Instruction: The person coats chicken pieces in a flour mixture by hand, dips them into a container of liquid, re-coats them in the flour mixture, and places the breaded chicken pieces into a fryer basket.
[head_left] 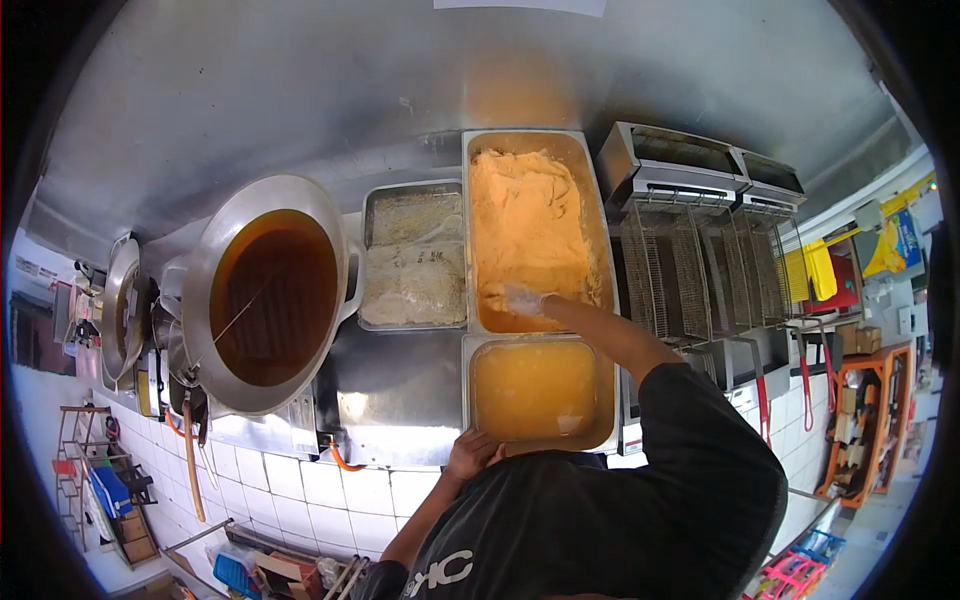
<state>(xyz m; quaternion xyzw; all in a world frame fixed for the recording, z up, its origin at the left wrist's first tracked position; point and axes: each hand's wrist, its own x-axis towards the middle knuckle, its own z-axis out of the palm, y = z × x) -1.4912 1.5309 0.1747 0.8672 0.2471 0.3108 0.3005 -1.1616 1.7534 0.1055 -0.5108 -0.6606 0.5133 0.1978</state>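
Note:
My right hand (525, 300), in a clear plastic glove, reaches into the near end of a deep metal pan (604, 255) of orange breading powder (530, 215). Its fingers are partly sunk in or blurred against the powder, so their pose is unclear. Just below stands a second metal pan (612, 400) of yellow-orange liquid (535, 390). At that pan's near left corner is my left hand (472, 455), bare, its fingers curled over the rim.
To the left lies a shallow tray (365, 300) of pale crumbs under plastic, beside a large wok (200, 330) of dark oil (275, 300). On the right are a fryer (690, 165) and wire baskets (680, 270) with red handles. A steel wall (330, 90) rises behind.

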